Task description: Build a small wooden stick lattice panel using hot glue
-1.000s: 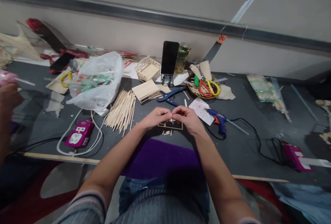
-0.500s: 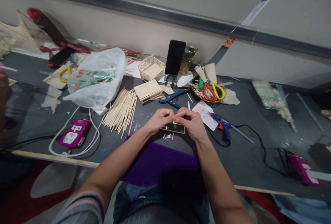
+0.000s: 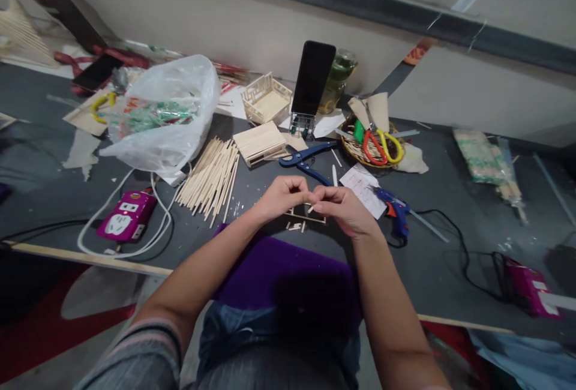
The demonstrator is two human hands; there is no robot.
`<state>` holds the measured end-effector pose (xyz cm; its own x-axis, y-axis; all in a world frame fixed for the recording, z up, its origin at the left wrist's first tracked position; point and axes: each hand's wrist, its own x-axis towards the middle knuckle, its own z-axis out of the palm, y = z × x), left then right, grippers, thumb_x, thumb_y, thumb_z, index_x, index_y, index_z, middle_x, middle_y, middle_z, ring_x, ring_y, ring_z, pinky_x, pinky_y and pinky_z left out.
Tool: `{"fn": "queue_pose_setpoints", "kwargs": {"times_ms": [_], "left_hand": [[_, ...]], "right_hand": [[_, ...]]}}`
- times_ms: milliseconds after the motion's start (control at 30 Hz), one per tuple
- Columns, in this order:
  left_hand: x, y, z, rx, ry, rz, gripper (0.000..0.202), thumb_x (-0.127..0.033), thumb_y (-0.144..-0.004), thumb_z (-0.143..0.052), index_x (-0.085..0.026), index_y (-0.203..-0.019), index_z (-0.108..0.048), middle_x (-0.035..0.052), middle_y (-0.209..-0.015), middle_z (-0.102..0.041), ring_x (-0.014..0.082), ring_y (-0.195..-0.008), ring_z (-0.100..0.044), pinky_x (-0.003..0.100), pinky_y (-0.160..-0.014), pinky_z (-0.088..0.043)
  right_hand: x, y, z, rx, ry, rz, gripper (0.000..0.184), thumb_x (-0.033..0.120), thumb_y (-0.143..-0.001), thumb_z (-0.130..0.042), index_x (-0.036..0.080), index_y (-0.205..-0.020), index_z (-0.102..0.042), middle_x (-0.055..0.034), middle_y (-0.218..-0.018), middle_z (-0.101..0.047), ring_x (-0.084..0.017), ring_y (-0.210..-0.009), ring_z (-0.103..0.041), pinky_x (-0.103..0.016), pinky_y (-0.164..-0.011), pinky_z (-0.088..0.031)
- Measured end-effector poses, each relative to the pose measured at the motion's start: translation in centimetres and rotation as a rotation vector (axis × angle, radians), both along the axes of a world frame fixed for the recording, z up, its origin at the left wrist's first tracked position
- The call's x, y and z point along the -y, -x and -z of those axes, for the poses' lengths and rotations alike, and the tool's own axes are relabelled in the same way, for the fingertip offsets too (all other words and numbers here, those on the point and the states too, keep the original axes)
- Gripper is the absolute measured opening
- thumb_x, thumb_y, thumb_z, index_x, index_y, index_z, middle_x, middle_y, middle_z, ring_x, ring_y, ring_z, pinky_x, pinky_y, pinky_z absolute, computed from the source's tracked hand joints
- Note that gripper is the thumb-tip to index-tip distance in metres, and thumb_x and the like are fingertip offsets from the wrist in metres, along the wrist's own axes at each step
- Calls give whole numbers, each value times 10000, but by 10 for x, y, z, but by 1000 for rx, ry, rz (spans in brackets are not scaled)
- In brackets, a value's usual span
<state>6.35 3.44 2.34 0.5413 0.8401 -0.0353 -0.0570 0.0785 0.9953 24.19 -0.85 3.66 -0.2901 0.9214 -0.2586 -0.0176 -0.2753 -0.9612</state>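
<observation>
My left hand (image 3: 288, 197) and my right hand (image 3: 339, 207) are closed in a pinch, their fingertips meeting. A short pale piece of wooden stick (image 3: 310, 209) peeks out between the fingertips; fingers cover most of it. Under the hands a small rectangular frame of thin wooden sticks (image 3: 315, 218) lies on the dark table, partly hidden. Several short cut stick pieces (image 3: 294, 227) lie just in front of it. Beyond the hands are blue-handled cutters (image 3: 306, 159) and a white pen-like stick (image 3: 334, 175). To the right, a blue glue gun (image 3: 398, 216) lies beside a written paper (image 3: 362, 189).
A pile of wooden sticks (image 3: 211, 180) lies left of a slatted wooden piece (image 3: 258, 143). Behind stand a railed wooden model (image 3: 266, 101), a phone (image 3: 314, 78) and a jar (image 3: 337, 81). A basket with scissors (image 3: 371, 147), plastic bag (image 3: 166, 120) and purple power strip (image 3: 128, 216) surround the workspace.
The view has shifted a little, so the table's contents sit higher in the picture. My fingertips still meet, and the small stick piece now shows more clearly below them.
</observation>
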Motion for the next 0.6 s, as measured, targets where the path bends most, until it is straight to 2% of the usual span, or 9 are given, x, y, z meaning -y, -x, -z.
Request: {"fn": "queue_pose_setpoints", "kwargs": {"times_ms": [67, 167, 267, 367, 467, 600], "left_hand": [[-4, 10, 0, -95, -82, 0, 268, -356, -734, -726, -133, -639, -612, -34, -599, -539, 78, -558, -441, 214, -561, -339], [-8, 30, 7, -307, -267, 39, 92, -214, -739, -722, -141, -778, -680, -4, -752, -613, 109, -682, -541, 233, -660, -411], [-7, 46, 18, -490, -434, 114, 236, -199, -738, -758, -170, -965, -701, 21, -882, -623, 169, -878, -578, 293, -804, -445], [-4, 52, 28, -610, -509, 174, 342, -222, -773, -748, -196, -1106, -677, 45, -975, -610, 214, -1012, -564, 348, -895, -442], [-1, 51, 31, -665, -521, 198, 403, -219, -793, -730, -192, -1185, -640, 63, -1038, -587, 231, -1054, -559, 355, -908, -447], [-1, 49, 28, -718, -503, 220, 395, -210, -812, -708, -176, -1197, -627, 71, -1053, -574, 236, -1046, -569, 352, -892, -458]], "right_hand": [[-4, -5, 0, 139, -64, -46, 219, 373, -685, -786, 180, -716, -689, 17, -700, -576, -112, -620, -466, -262, -591, -347], [-13, -8, 5, 345, -173, -115, 132, 315, -743, -719, 184, -738, -706, -4, -769, -595, -136, -685, -512, -285, -647, -381], [-20, -6, 16, 528, -298, -192, 77, 243, -777, -662, 200, -733, -710, -12, -786, -573, -171, -785, -531, -323, -750, -400], [-24, -2, 27, 703, -405, -234, 91, 200, -805, -646, 210, -746, -714, -37, -875, -557, -210, -929, -509, -374, -872, -379], [-24, 2, 34, 773, -467, -272, 117, 190, -850, -619, 195, -772, -707, -60, -945, -520, -220, -974, -475, -383, -898, -371], [-23, 4, 35, 798, -524, -333, 161, 189, -895, -572, 195, -787, -690, -61, -953, -488, -219, -955, -450, -388, -896, -367]]}}
